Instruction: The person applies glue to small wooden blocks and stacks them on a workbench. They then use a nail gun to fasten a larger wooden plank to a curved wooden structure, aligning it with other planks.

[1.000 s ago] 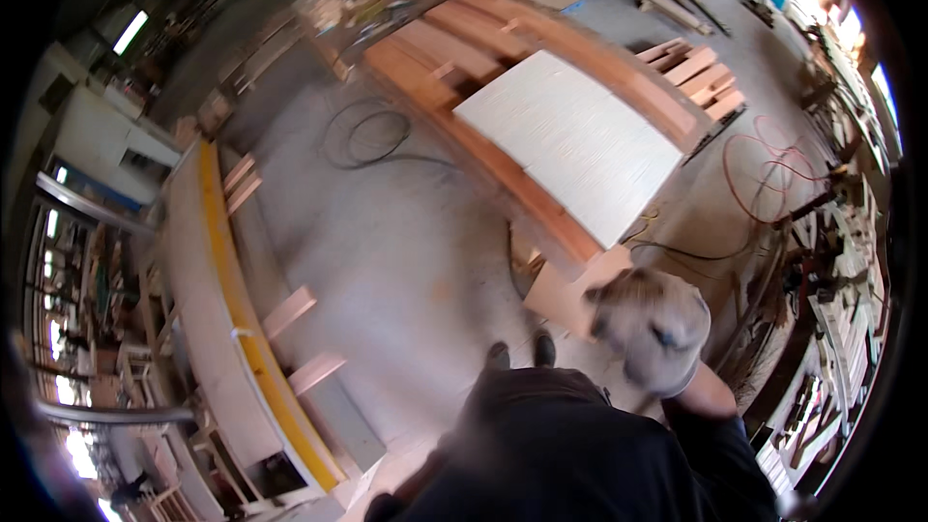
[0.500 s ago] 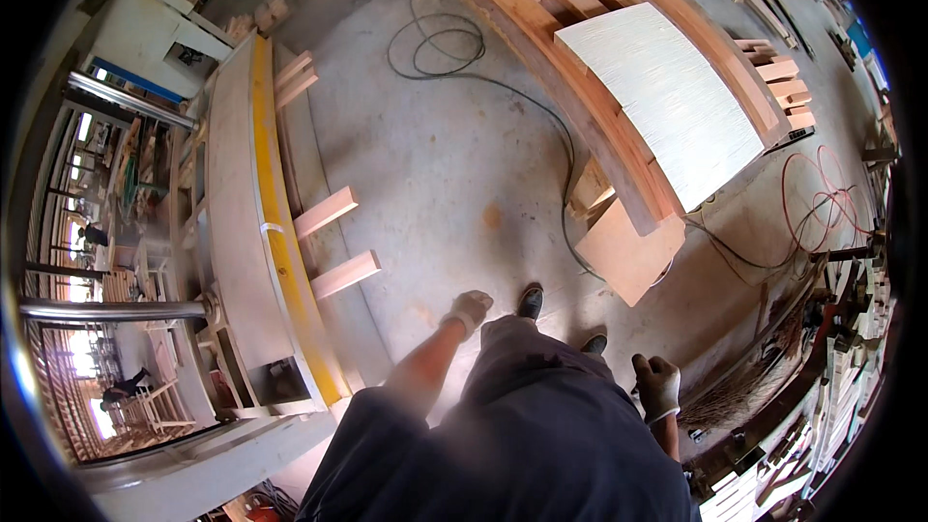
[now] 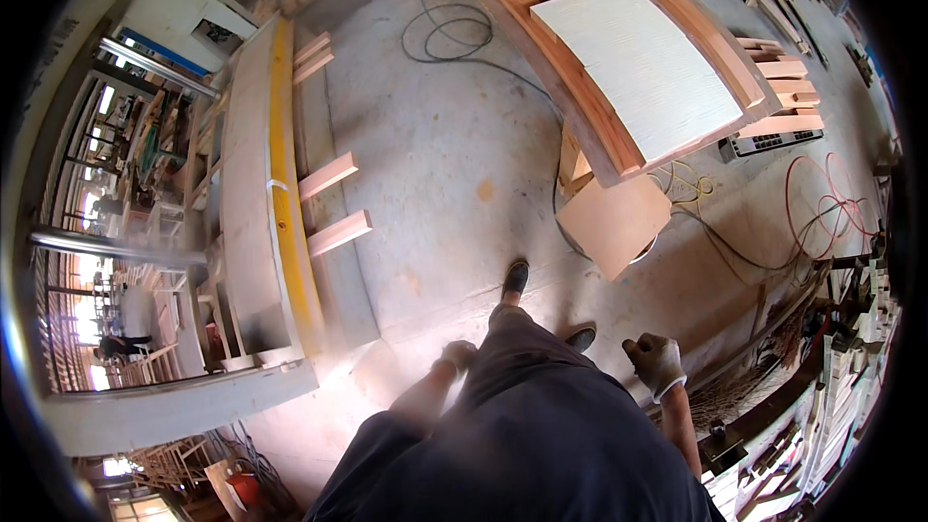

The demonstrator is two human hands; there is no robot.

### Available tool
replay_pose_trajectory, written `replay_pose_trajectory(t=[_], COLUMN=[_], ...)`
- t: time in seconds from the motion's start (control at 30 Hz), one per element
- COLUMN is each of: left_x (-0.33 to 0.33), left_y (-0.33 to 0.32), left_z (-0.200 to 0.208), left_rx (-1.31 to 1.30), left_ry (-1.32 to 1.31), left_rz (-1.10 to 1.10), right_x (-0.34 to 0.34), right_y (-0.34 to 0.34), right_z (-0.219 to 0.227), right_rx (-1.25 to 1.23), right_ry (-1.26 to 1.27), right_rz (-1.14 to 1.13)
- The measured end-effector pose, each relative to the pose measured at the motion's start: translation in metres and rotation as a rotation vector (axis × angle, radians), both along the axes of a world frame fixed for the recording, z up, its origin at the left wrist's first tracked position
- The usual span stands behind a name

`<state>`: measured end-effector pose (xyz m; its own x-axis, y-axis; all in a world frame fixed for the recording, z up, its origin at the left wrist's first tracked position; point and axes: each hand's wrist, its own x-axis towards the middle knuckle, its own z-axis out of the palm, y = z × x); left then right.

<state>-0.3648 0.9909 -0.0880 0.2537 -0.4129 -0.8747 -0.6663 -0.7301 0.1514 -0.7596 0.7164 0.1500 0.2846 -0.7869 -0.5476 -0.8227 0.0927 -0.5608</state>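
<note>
My left hand [image 3: 454,358], in a pale work glove, hangs beside my left thigh above the concrete floor. Its fingers are blurred and partly turned away, and no object shows in it. On the other side, my right hand [image 3: 657,363] is gloved too, its fingers curled into a loose fist with nothing visible inside. Neither hand touches anything. Nearest to them ahead is a thin tan board [image 3: 615,224] lying by the corner of a low bench. On that bench a white rectangular panel [image 3: 638,72] rests across reddish wooden planks [image 3: 599,101].
At left stands a large press-like machine with a yellow edge [image 3: 280,184] and wood strips [image 3: 338,232] jutting from it. A dark hose [image 3: 459,58] and a red hose [image 3: 822,203] coil on the floor. Stacked timber offcuts [image 3: 822,425] line the right side.
My feet have stepped and the view has shifted, with the machine's near end now showing more. My left hand has swung back toward my thigh; my right hand has risen slightly.
</note>
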Motion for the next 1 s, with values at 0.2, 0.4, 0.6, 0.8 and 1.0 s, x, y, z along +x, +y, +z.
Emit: replay_pose_trajectory(t=[0.2, 0.4, 0.6, 0.8, 1.0], left_x=[-0.048, -0.053, -0.039, -0.018, -0.001], left_y=[0.034, 0.014, 0.0, -0.011, -0.03], left_z=[0.0, 0.004, -0.001, -0.002, -0.01], left_rx=[-0.174, -0.257, -0.293, -0.256, -0.286], left_ry=[0.03, 0.031, 0.066, 0.072, 0.09], left_rz=[0.218, 0.129, 0.312, 0.242, 0.133], right_x=[-0.031, -0.026, -0.009, 0.021, 0.023], right_y=[0.004, 0.015, 0.024, 0.018, 0.025], right_z=[0.006, 0.015, 0.012, 0.027, 0.017], right_rx=[0.017, -0.097, -0.077, -0.11, -0.136], right_ry=[0.032, 0.043, 0.047, 0.071, 0.057], right_rz=[0.03, 0.084, 0.142, 0.181, 0.091])
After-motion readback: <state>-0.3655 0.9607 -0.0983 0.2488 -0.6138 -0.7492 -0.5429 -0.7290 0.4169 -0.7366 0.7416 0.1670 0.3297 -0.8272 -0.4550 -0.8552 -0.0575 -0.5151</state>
